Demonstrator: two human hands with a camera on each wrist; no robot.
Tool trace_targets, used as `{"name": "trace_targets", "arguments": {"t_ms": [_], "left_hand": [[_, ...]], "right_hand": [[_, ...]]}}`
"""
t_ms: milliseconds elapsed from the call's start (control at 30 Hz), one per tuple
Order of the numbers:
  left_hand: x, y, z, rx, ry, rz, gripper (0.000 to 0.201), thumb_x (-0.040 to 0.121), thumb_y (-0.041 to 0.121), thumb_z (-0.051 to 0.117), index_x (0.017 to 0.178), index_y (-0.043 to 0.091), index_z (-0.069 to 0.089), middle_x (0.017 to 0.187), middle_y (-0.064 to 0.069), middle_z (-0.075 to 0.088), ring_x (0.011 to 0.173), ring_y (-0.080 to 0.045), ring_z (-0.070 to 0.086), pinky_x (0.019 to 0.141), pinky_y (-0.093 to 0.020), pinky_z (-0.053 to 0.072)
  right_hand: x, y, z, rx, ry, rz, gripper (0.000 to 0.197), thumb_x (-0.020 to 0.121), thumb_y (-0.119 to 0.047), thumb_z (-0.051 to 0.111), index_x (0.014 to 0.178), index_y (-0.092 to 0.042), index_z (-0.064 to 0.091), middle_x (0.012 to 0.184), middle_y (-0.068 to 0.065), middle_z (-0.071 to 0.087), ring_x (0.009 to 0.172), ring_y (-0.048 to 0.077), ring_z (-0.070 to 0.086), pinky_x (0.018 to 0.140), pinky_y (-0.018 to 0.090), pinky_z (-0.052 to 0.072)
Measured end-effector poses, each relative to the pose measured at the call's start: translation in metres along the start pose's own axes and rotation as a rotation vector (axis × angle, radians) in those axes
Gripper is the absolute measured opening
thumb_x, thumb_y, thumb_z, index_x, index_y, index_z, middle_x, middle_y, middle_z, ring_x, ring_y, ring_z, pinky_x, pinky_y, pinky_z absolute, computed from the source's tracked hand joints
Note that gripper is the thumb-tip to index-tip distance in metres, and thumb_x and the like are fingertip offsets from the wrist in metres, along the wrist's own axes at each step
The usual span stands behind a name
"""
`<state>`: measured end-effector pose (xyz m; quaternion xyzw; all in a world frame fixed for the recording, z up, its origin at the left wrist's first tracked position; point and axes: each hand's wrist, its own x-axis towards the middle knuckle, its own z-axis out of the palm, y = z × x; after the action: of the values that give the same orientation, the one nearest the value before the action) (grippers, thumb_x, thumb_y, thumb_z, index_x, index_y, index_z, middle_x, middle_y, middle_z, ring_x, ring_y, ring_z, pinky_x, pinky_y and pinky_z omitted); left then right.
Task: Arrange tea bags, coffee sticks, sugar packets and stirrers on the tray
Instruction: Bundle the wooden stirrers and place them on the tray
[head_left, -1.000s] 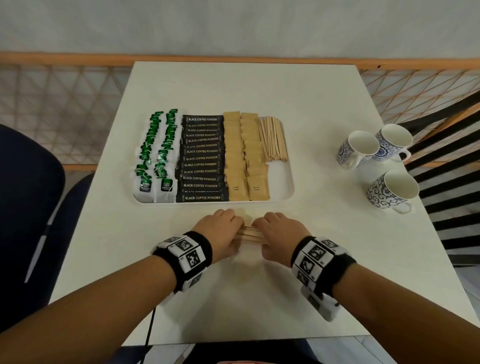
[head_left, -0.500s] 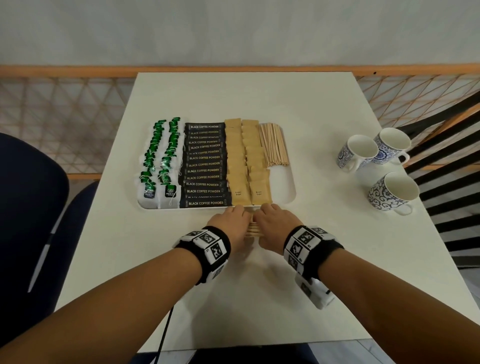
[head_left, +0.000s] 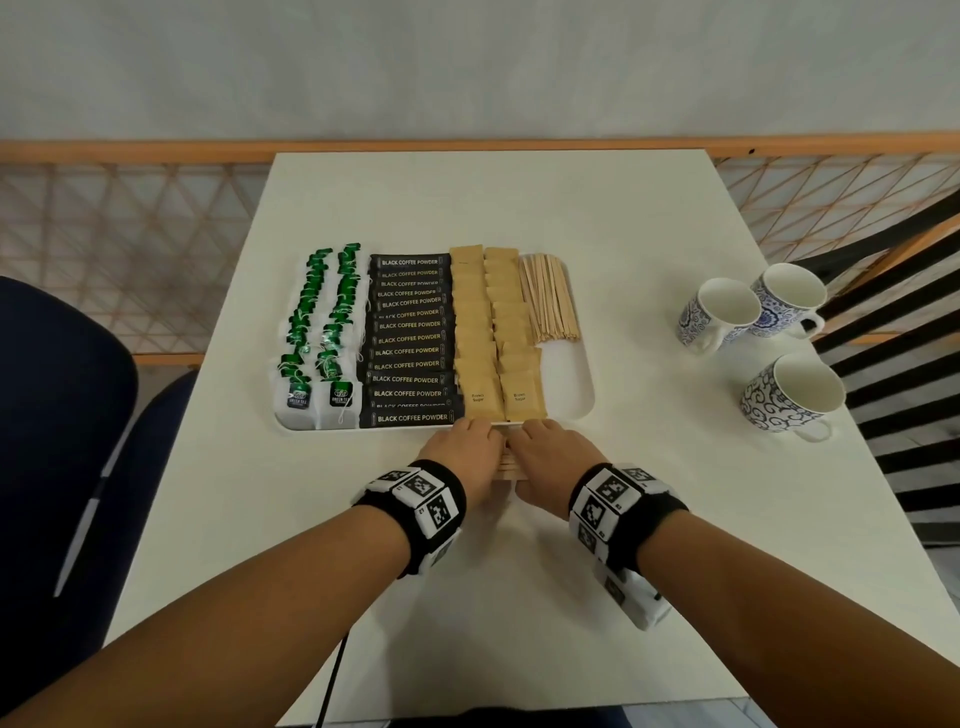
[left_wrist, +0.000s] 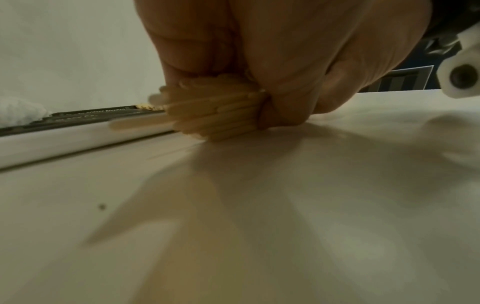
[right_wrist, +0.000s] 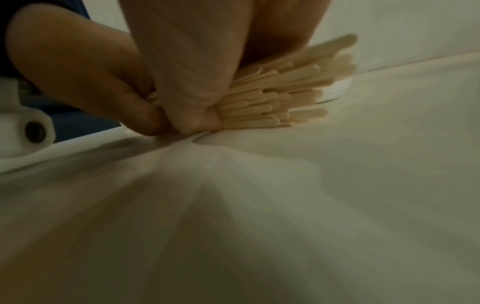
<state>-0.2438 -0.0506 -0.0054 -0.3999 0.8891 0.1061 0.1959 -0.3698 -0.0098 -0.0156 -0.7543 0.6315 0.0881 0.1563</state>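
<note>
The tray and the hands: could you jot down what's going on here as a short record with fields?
tray: white, on the table
on tray, left to right: tea bags, coffee sticks, sugar packets, stirrers
bare spot: tray's near right corner
left hand: grips loose stirrer bundle
right hand: grips same bundle
beside: three mugs

We reach both forearms forward, our left hand and right hand side by side, knuckles up, fingers curled tight, thumbs touching.

Black wristbands carry white square-coded marker blocks.
</note>
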Motion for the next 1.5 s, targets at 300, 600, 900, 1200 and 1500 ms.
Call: {"name": "trace_targets", "arguments": {"t_ms": [300, 600, 900, 1200, 1500], "left_hand": [[0.006, -0.002, -0.004, -0.013, -0.032, -0.010, 0.041, 0.091, 0.029, 0.054, 0.125, 0.008, 0.044, 0.128, -0.012, 0.048, 0.119, -0.029, 0.047, 0.093, -0.038, 0.043], [0.006, 0.000, 0.003, -0.030, 0.025, 0.008, 0.033, 0.092, 0.018, 0.049, 0.123, 0.009, 0.043, 0.127, -0.011, 0.049, 0.117, -0.029, 0.048, 0.091, -0.038, 0.043], [0.009, 0.001, 0.002, -0.048, -0.007, 0.003, 0.037, 0.092, 0.021, 0.049, 0.127, 0.008, 0.045, 0.129, -0.011, 0.046, 0.121, -0.029, 0.044, 0.095, -0.039, 0.042], [0.006, -0.002, 0.010, -0.231, 0.019, 0.010, 0.040, 0.087, 0.033, 0.056, 0.122, 0.016, 0.046, 0.121, -0.005, 0.055, 0.109, -0.026, 0.055, 0.084, -0.033, 0.044], [0.006, -0.022, 0.014, -0.543, 0.031, 0.089, 0.012, 0.089, 0.025, 0.052, 0.098, 0.027, 0.044, 0.086, 0.006, 0.055, 0.079, -0.016, 0.055, 0.071, -0.028, 0.044]], "right_hand": [[0.006, 0.002, -0.004, 0.064, -0.050, 0.014, 0.042, 0.081, -0.027, 0.061, 0.119, -0.015, 0.046, 0.115, 0.007, 0.056, 0.105, 0.027, 0.054, 0.084, 0.035, 0.046], [0.003, 0.005, 0.001, 0.049, -0.013, -0.019, 0.034, 0.082, -0.022, 0.054, 0.114, -0.013, 0.047, 0.116, 0.007, 0.054, 0.105, 0.027, 0.052, 0.086, 0.035, 0.047], [0.004, 0.006, -0.002, 0.066, -0.018, -0.052, 0.034, 0.082, -0.024, 0.054, 0.114, -0.015, 0.048, 0.113, 0.005, 0.059, 0.100, 0.026, 0.057, 0.081, 0.034, 0.047], [0.003, 0.010, -0.005, -0.029, -0.015, -0.099, 0.032, 0.083, -0.025, 0.052, 0.114, -0.014, 0.050, 0.112, 0.005, 0.059, 0.101, 0.026, 0.055, 0.082, 0.034, 0.045], [-0.009, 0.022, -0.059, -0.061, -0.078, -0.132, 0.036, 0.086, -0.049, 0.051, 0.115, -0.027, 0.054, 0.097, -0.006, 0.063, 0.084, 0.017, 0.061, 0.071, 0.030, 0.047]]}}
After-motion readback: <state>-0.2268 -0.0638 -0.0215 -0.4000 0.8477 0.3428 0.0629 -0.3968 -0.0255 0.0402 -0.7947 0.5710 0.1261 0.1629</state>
